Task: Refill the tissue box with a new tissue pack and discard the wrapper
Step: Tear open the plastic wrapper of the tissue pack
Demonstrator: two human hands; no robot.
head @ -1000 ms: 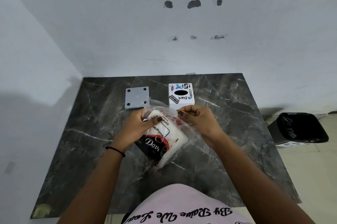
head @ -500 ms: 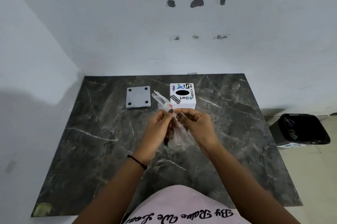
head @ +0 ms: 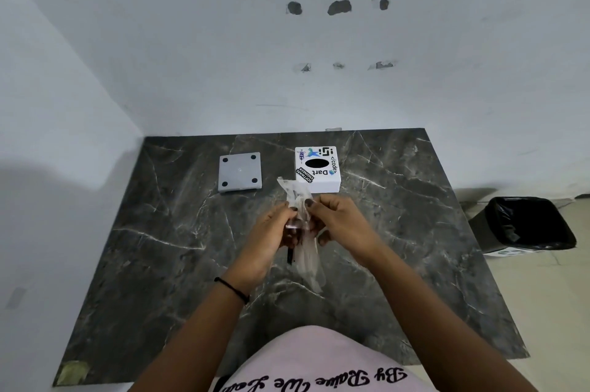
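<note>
Head view: I watched both hands bunch the wrapper [head: 305, 251] above the counter [head: 159, 248].
Left hand [head: 271, 238]: fingers pinched shut on plastic.
Right hand [head: 341, 225]: likewise.
Next: I judged a carry to the bin [head: 526, 225].

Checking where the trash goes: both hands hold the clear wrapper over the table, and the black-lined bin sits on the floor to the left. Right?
Not quite: the head view shows the bin on the floor to the right of the table. The rest holds.

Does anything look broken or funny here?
Yes: the wall has dark holes and chipped paint. The grey base plate lies apart from the tissue box, feet up.
</note>
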